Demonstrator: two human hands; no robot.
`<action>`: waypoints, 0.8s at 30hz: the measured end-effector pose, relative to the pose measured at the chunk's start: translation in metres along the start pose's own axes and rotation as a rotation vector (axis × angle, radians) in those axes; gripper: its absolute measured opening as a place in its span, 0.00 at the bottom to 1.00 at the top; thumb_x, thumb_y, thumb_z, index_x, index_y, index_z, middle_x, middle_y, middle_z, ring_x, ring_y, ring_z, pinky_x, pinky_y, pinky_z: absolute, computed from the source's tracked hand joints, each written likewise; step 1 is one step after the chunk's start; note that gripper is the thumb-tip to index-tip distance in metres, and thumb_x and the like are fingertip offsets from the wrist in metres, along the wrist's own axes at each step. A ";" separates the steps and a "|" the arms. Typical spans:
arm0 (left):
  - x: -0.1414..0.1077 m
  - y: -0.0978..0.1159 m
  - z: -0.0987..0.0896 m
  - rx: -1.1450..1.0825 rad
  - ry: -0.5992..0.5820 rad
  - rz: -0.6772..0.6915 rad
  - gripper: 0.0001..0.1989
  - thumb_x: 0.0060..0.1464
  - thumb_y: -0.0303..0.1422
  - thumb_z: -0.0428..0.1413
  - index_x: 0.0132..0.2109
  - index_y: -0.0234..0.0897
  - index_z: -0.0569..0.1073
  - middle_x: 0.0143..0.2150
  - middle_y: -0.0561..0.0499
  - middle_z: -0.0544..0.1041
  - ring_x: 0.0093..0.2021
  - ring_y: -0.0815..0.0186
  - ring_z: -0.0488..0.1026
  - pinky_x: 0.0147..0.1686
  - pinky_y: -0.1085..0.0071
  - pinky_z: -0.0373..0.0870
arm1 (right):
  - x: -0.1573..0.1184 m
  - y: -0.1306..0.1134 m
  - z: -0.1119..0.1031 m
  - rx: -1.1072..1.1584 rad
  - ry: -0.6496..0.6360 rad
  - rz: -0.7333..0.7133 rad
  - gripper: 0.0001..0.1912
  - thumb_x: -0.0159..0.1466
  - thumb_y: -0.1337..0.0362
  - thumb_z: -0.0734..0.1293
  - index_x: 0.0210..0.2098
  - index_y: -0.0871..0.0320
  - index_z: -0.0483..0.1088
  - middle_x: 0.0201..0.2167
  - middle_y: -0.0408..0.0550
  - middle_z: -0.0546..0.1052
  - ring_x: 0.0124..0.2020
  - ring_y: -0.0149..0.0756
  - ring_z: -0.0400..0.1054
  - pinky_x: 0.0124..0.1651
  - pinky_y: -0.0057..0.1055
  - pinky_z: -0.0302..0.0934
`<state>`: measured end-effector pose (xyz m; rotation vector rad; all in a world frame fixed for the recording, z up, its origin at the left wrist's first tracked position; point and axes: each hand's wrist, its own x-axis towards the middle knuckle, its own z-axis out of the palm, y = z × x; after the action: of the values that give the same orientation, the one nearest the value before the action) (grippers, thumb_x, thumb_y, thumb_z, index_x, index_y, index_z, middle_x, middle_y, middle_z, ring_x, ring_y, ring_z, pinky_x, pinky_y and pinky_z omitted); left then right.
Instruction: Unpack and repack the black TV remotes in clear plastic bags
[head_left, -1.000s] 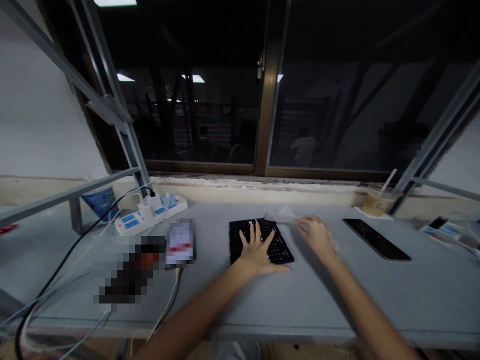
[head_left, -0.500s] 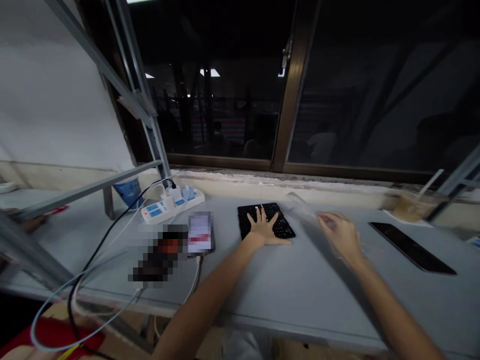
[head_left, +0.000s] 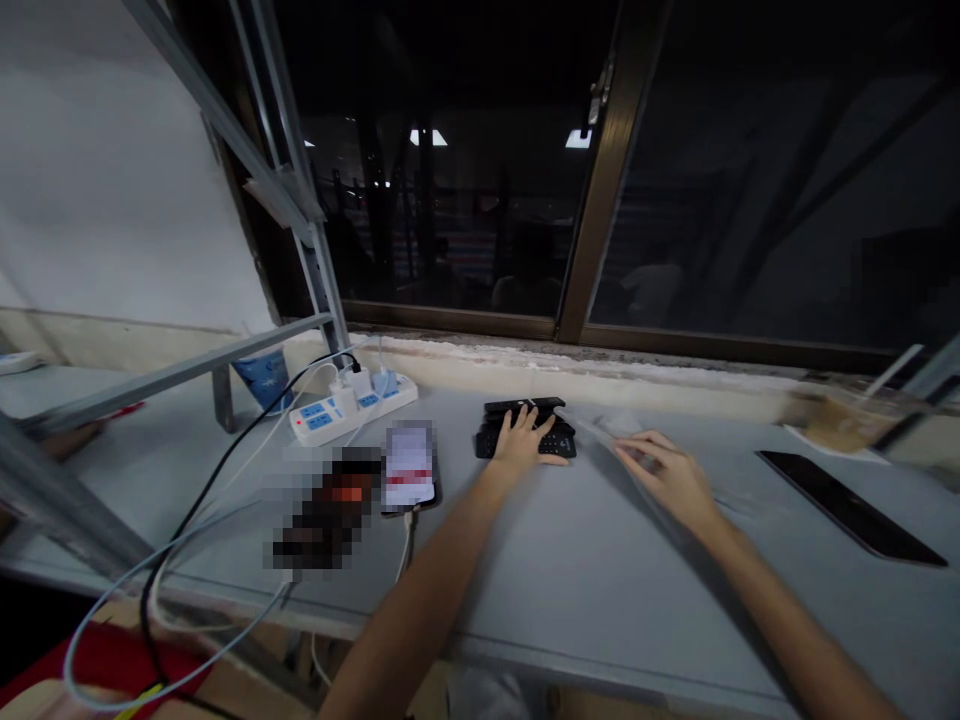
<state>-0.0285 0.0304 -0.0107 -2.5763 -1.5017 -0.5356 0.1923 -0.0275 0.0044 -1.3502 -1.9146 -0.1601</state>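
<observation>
A black folding keyboard (head_left: 559,443) lies on the grey table, its rear part tilted up. My left hand (head_left: 520,440) rests on it with the fingers spread. To its right, my right hand (head_left: 667,478) pinches a clear plastic film or bag (head_left: 592,428), whose exact shape is blurred. The film reaches from my right fingertips toward the keyboard's right edge; whether the two touch I cannot tell.
Left of the keyboard are a phone (head_left: 409,468) on a cable, a pixelated dark object (head_left: 330,510) and a white power strip (head_left: 352,410). A dark tablet (head_left: 851,508) and a drink cup (head_left: 836,420) stand right. A metal frame (head_left: 225,365) crosses the left side.
The keyboard lay flat and now has its rear part raised, folding under my left hand. My right hand still pinches the film, now slightly lower. The view has shifted a little.
</observation>
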 end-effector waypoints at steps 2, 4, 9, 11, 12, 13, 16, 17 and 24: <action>-0.002 0.003 0.000 0.000 -0.003 -0.013 0.39 0.46 0.56 0.49 0.62 0.42 0.54 0.62 0.41 0.55 0.63 0.54 0.47 0.59 0.54 0.44 | 0.000 0.000 -0.005 -0.074 0.078 -0.016 0.14 0.61 0.57 0.59 0.35 0.53 0.74 0.34 0.47 0.73 0.25 0.31 0.66 0.27 0.28 0.58; -0.005 0.008 -0.001 -0.018 -0.017 -0.032 0.38 0.49 0.55 0.46 0.63 0.40 0.51 0.63 0.41 0.53 0.64 0.55 0.45 0.59 0.55 0.45 | 0.001 0.004 -0.013 -0.194 0.239 -0.027 0.13 0.61 0.60 0.59 0.36 0.51 0.75 0.34 0.48 0.72 0.30 0.34 0.66 0.32 0.31 0.58; -0.010 0.024 -0.006 -0.101 -0.061 -0.052 0.37 0.53 0.52 0.43 0.64 0.36 0.46 0.65 0.39 0.48 0.65 0.55 0.41 0.59 0.57 0.46 | 0.003 0.023 -0.027 -0.458 0.536 0.021 0.14 0.60 0.66 0.59 0.39 0.49 0.75 0.40 0.49 0.73 0.41 0.42 0.63 0.44 0.41 0.53; -0.012 0.030 -0.009 -0.127 -0.076 -0.055 0.36 0.54 0.51 0.43 0.64 0.35 0.47 0.65 0.39 0.47 0.65 0.56 0.40 0.59 0.57 0.46 | 0.001 0.034 -0.021 -0.482 0.413 0.019 0.14 0.60 0.66 0.59 0.40 0.50 0.74 0.42 0.50 0.72 0.42 0.42 0.63 0.43 0.40 0.53; -0.013 0.032 -0.010 -0.134 -0.086 -0.058 0.35 0.55 0.50 0.43 0.63 0.35 0.48 0.65 0.38 0.46 0.65 0.55 0.39 0.59 0.57 0.46 | 0.000 0.040 -0.016 -0.482 0.295 0.013 0.14 0.60 0.66 0.59 0.39 0.51 0.74 0.41 0.50 0.73 0.40 0.41 0.64 0.42 0.39 0.54; -0.014 0.034 -0.011 -0.136 -0.096 -0.061 0.35 0.55 0.50 0.43 0.63 0.34 0.48 0.65 0.38 0.46 0.65 0.55 0.39 0.59 0.57 0.45 | -0.002 0.046 -0.010 -0.473 0.175 0.026 0.13 0.59 0.66 0.59 0.37 0.53 0.75 0.38 0.49 0.74 0.38 0.39 0.65 0.40 0.37 0.55; -0.017 0.036 -0.011 -0.130 -0.128 -0.072 0.34 0.55 0.49 0.43 0.63 0.34 0.49 0.65 0.38 0.44 0.65 0.54 0.37 0.59 0.55 0.44 | -0.009 0.057 0.006 -0.407 -0.070 0.099 0.12 0.58 0.65 0.60 0.34 0.54 0.75 0.33 0.47 0.75 0.33 0.36 0.67 0.35 0.33 0.58; -0.018 0.036 -0.011 -0.125 -0.136 -0.075 0.33 0.55 0.48 0.44 0.63 0.35 0.49 0.65 0.39 0.44 0.65 0.54 0.36 0.59 0.55 0.44 | -0.010 0.058 0.009 -0.389 -0.088 0.111 0.12 0.58 0.65 0.59 0.35 0.54 0.74 0.33 0.47 0.75 0.33 0.36 0.68 0.34 0.32 0.58; -0.016 0.035 -0.016 -0.069 -0.083 -0.073 0.24 0.52 0.34 0.49 0.56 0.32 0.59 0.62 0.38 0.53 0.63 0.54 0.45 0.59 0.57 0.45 | -0.002 0.048 -0.006 -0.314 0.201 0.225 0.16 0.61 0.61 0.56 0.39 0.55 0.73 0.34 0.50 0.72 0.35 0.38 0.65 0.31 0.31 0.57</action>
<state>-0.0094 -0.0047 0.0008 -2.6352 -1.6371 -0.5031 0.2364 -0.0111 -0.0079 -1.6769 -1.6035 -0.4811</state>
